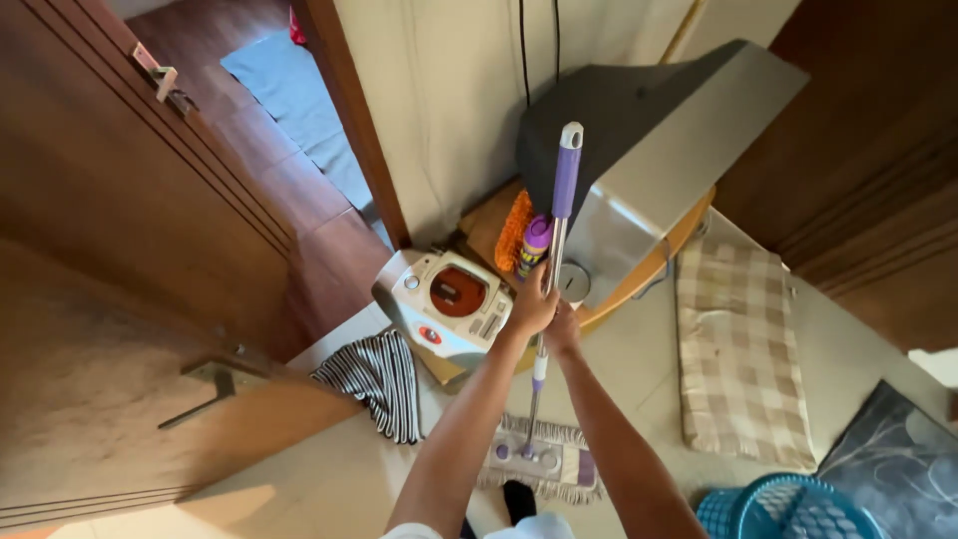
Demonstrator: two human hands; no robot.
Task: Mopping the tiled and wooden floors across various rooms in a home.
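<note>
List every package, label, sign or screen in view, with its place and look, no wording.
Old television: tilted on the round wooden table against the wall; grey boxy back, screen turned away.
Bottle: upright beside the mop handle, above the left hand; purple cap, yellow label.
White appliance: on the floor by the doorway; round red panel, small grey label.
</note>
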